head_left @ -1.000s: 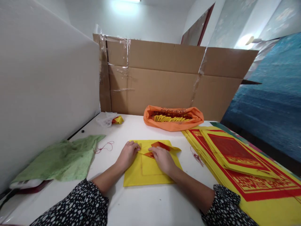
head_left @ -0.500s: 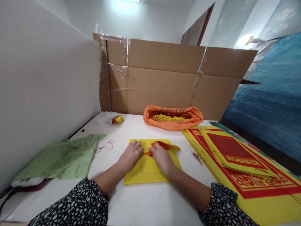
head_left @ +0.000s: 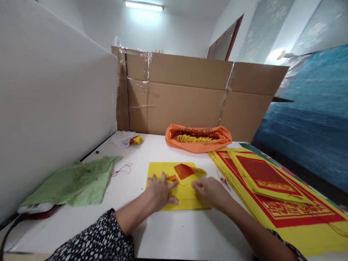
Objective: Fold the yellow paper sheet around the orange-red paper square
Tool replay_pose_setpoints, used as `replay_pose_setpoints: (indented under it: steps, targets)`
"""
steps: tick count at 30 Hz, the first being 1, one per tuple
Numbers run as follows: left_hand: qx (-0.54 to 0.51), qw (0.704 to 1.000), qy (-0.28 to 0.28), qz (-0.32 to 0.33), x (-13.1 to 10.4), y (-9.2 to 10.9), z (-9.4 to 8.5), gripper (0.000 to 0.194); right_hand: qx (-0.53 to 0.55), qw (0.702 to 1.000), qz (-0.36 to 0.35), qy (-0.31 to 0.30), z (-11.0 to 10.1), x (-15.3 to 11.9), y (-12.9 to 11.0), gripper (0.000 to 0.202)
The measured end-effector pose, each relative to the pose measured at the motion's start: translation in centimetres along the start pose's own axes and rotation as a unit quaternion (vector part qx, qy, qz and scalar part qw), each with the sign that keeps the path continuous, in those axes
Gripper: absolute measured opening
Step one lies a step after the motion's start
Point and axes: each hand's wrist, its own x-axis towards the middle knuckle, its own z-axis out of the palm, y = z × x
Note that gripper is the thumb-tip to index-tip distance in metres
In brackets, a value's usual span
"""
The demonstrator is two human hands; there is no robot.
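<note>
- Head view: a yellow paper sheet (head_left: 176, 186) lies flat on the white table (head_left: 174, 232), partly folded, a red flap showing near its top.
- The left hand (head_left: 160, 190) presses flat on the sheet, fingers spread, gripping nothing.
- The right hand (head_left: 213, 190) rests palm down on the sheet's right edge, loose.
- Right of the sheet lies a stack of yellow-and-red papers (head_left: 272, 185); behind it, an orange bag (head_left: 198, 137); left, a green cloth (head_left: 73, 179).

green cloth (head_left: 72, 180), orange bag (head_left: 198, 138), cardboard wall (head_left: 195, 94).
</note>
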Motion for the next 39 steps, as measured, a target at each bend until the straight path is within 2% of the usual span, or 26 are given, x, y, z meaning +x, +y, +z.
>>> replay_pose_setpoints:
  steps: [2, 3, 4, 6, 8, 10, 11, 13, 16, 18, 21, 23, 25, 27, 29, 32, 35, 37, 39]
  targets:
    - [0.000, 0.999, -0.047, 0.006, 0.8, -0.1, -1.4, 0.076, 0.078, 0.987, 0.046, 0.133, -2.2, 1.9, 1.4, 0.046]
    - [0.005, 0.999, -0.044, 0.027, 1.2, -0.3, -1.7, 0.077, 0.108, 0.975, 0.045, 0.188, -2.6, 3.1, 2.2, 0.043]
    - [0.008, 0.997, -0.021, 0.069, 1.7, -0.6, -1.8, 0.077, 0.144, 0.968, 0.035, 0.204, -2.5, 4.3, 2.9, 0.035]
    - [-0.014, 0.982, 0.033, 0.187, 2.4, -1.5, -1.4, 0.080, 0.184, 0.970, -0.001, 0.158, -1.3, 6.3, 4.1, 0.016]
    - [-0.055, 0.953, -0.011, 0.299, 3.1, -2.4, -0.7, 0.083, 0.176, 0.976, -0.029, 0.128, 0.6, 7.6, 4.7, 0.025]
    - [-0.097, 0.928, -0.036, 0.357, 3.6, -3.1, 0.0, 0.076, 0.118, 0.986, -0.029, 0.111, 2.1, 8.2, 4.7, 0.037]
    - [-0.131, 0.922, -0.026, 0.364, 4.0, -3.4, 0.3, 0.070, 0.084, 0.991, -0.023, 0.106, 2.6, 8.3, 4.6, 0.041]
    - [-0.211, 0.919, 0.039, 0.331, 4.9, -3.6, 0.9, 0.063, 0.033, 0.995, 0.001, 0.094, 2.7, 8.1, 4.3, 0.045]
    - [-0.268, 0.924, 0.173, 0.210, 6.4, -3.5, 1.7, 0.073, 0.025, 0.992, -0.005, 0.127, 1.7, 7.5, 3.6, 0.029]
    - [-0.263, 0.918, 0.253, 0.156, 6.9, -3.5, 1.6, 0.073, 0.031, 0.976, -0.058, 0.206, 0.8, 6.7, 2.9, 0.015]
    - [-0.174, 0.913, 0.330, 0.164, 6.3, -3.6, 1.0, 0.049, 0.024, 0.933, -0.177, 0.312, 0.2, 4.6, 1.7, 0.011]
    - [-0.087, 0.927, 0.308, 0.197, 5.2, -3.6, 0.9, 0.038, -0.013, 0.913, -0.251, 0.321, 0.4, 3.1, 1.1, 0.015]
    - [-0.055, 0.943, 0.250, 0.211, 4.1, -3.6, 1.5, 0.036, -0.054, 0.908, -0.302, 0.286, 1.1, 1.9, 1.1, 0.019]
    - [-0.075, 0.947, 0.215, 0.228, 3.3, -3.5, 2.3, 0.038, -0.072, 0.909, -0.332, 0.240, 1.9, 1.3, 1.5, 0.020]
    - [-0.138, 0.937, 0.205, 0.248, 3.0, -3.4, 2.8, 0.037, -0.056, 0.918, -0.335, 0.203, 2.4, 1.5, 2.0, 0.018]
    - [-0.284, 0.912, 0.203, 0.215, 3.6, -3.3, 2.5, 0.025, 0.011, 0.946, -0.268, 0.182, 2.1, 3.0, 2.2, 0.019]
    - [-0.412, 0.885, 0.195, 0.089, 5.3, -3.5, 1.9, 0.028, 0.072, 0.967, -0.169, 0.175, 1.0, 5.2, 1.6, 0.025]
    - [-0.444, 0.873, 0.199, 0.038, 6.6, -3.8, 1.7, 0.032, 0.104, 0.975, -0.140, 0.138, 0.7, 6.1, 0.9, 0.029]
    - [-0.423, 0.881, 0.207, 0.026, 7.4, -3.9, 1.8, 0.039, 0.111, 0.981, -0.128, 0.093, 1.1, 6.3, 0.4, 0.030]
